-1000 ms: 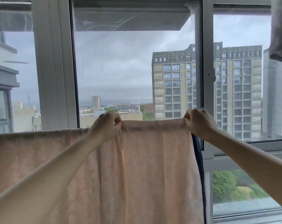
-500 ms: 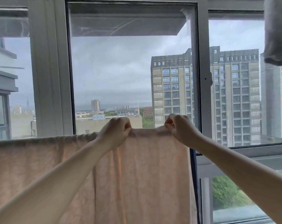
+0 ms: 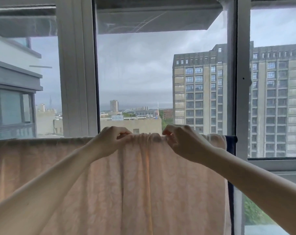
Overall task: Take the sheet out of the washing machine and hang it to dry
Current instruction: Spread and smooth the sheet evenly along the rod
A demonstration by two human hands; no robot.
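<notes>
Grey high-rise view through a window (image 3: pixel 76 82), peach sheet (image 3: pixel 135 184) hanging across lower frame, left hand (image 3: pixel 108 143) and right hand (image 3: pixel 183 143) pinching its bunched top edge at centre.

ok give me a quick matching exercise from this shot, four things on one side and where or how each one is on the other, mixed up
Things:
1. left hand
2. right hand
3. sheet
4. dark blue cloth

States or places:
A. peach-coloured, draped over the line, hanging down in front of the window
B. just past the sheet's right edge
C. pinches the bunched top edge, on the left of the gathers
D. pinches the bunched top edge, on the right of the gathers

Pairs: 1-C, 2-D, 3-A, 4-B
</notes>
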